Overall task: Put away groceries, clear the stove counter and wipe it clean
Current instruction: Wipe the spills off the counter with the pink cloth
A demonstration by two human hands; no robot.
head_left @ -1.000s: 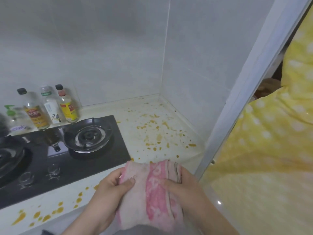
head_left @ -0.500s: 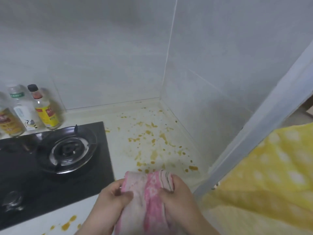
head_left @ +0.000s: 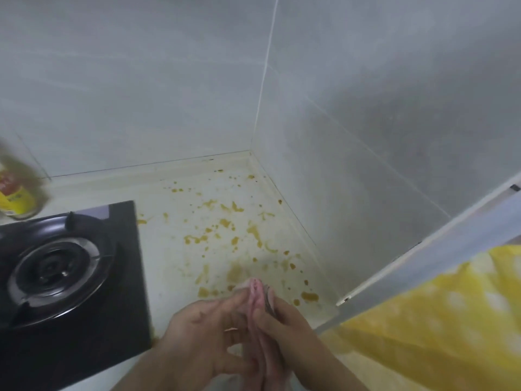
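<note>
The person stands at the front edge of the stove counter, with clock positions taken from the hands. The pink cloth is folded into a narrow upright bundle and sits between the two hands, just above the counter's front edge. The left hand grasps the cloth from its left side, fingers laid against the fabric. The right hand grasps it from the right, fingers wrapped along the fold. Motion blur hides the exact finger placement. Only the top of the cloth shows above the fingertips. At 12 o'clock, orange-brown stains are scattered across the pale counter surface as far as the tiled corner; the nearest splashes lie just beside the cloth top. At 9 o'clock the black glass stove lies flush in the counter, with a round burner in it. At 10 o'clock a yellow-labelled bottle, blurred, stands against the back wall. At 3 o'clock a yellow dotted fabric hangs beyond a white frame.
</note>
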